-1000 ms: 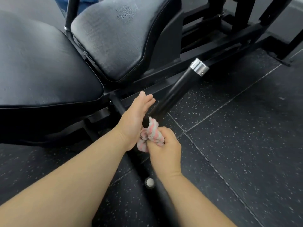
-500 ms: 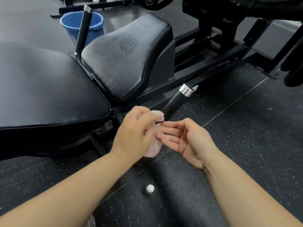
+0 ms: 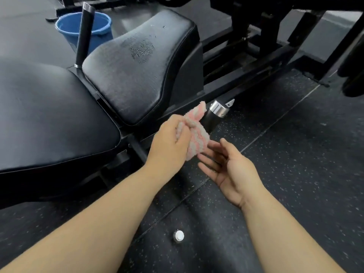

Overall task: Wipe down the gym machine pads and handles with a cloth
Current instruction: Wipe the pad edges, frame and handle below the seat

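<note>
My left hand [image 3: 171,140] grips a bunched pink-and-white cloth [image 3: 195,131] just in front of the near black handle [image 3: 214,115], whose chrome end cap shows past the cloth. My right hand [image 3: 230,170] hovers palm up just below and right of the cloth, fingers relaxed and holding nothing. The worn black seat pad [image 3: 137,66] rises behind the hands. A larger black back pad [image 3: 45,113] lies to the left. A second upright black handle [image 3: 83,34] stands behind the pads.
A blue bucket [image 3: 98,28] sits on the floor behind the far handle. The machine's black steel frame [image 3: 256,62] runs to the upper right. Speckled rubber floor [image 3: 295,154] spreads to the right, and a small silver-and-white cap [image 3: 178,236] lies on it between my forearms.
The cloth passed from my right hand to my left. My right hand let go and opened palm up. The view tilted up, bringing the bucket and far handle into sight.
</note>
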The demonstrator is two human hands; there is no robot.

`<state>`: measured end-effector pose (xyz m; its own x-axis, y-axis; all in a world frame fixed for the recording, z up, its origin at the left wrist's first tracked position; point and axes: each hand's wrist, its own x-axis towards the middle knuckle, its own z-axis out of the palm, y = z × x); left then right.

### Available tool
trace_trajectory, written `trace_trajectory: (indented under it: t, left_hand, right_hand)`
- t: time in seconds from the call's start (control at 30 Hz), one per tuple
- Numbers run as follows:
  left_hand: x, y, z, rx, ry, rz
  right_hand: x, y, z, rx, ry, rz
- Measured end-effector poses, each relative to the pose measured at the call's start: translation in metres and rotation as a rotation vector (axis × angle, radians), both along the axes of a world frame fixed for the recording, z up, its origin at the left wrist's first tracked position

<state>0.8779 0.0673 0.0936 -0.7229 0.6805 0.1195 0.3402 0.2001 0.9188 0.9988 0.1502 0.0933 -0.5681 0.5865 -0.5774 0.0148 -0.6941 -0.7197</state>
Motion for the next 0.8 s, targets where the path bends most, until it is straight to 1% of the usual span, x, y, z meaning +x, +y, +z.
trace_trajectory:
  t: [0.07,0.13,0.2,0.27,0.33,0.37,0.43,0.5,0.53,0.6,0.63,0.67,0.77,0.8]
  left_hand:
    - [-0.012,0.018,0.016,0.031,-0.048,-0.017]
    - [-0.022,0.035,0.035,-0.009,-0.033,-0.124]
    - [-0.020,0.043,0.050,-0.026,-0.121,-0.191]
    - [-0.016,0.046,0.054,-0.080,-0.175,-0.196]
    - [-0.011,0.045,0.049,-0.134,-0.108,-0.151]
    - [-0.011,0.043,0.044,-0.127,-0.098,-0.140]
    - [-0.011,0.032,0.034,-0.158,-0.163,-0.129]
    - [-0.015,0.014,0.015,-0.282,-0.238,-0.119]
    - [-0.016,0.003,0.004,-0.346,-0.248,-0.124]
    - [-0.018,-0.011,-0.006,-0.441,-0.194,-0.153]
    - [-0.019,-0.009,-0.003,-0.439,-0.165,-0.165]
    - [-0.016,0.000,0.006,-0.393,-0.156,-0.172]
    - [-0.016,0.043,0.048,-0.115,-0.134,-0.175]
    - [-0.016,0.056,0.061,-0.080,-0.090,-0.198]
  right_hand:
    - [-0.002,-0.003,-0.006,-0.021,0.023,-0.016]
    - [-0.006,-0.007,-0.008,-0.044,0.039,-0.029]
    - [-0.009,-0.011,-0.010,-0.069,0.049,-0.043]
    - [-0.012,-0.016,-0.012,-0.101,0.064,-0.050]
    - [-0.016,-0.021,-0.016,-0.110,0.053,-0.050]
    - [-0.017,-0.023,-0.019,-0.106,0.047,-0.047]
    - [-0.018,-0.026,-0.022,-0.090,0.047,-0.032]
    - [-0.017,-0.029,-0.025,-0.054,0.029,0.024]
    - [-0.016,-0.030,-0.027,-0.038,0.004,0.059]
    - [-0.013,-0.032,-0.031,-0.025,-0.054,0.090]
    - [-0.012,-0.031,-0.032,-0.025,-0.072,0.080]
    - [-0.009,-0.029,-0.034,-0.035,-0.085,0.052]
    - [-0.006,-0.024,-0.033,-0.097,-0.056,0.003]
    - [-0.004,-0.024,-0.033,-0.114,-0.044,-0.008]
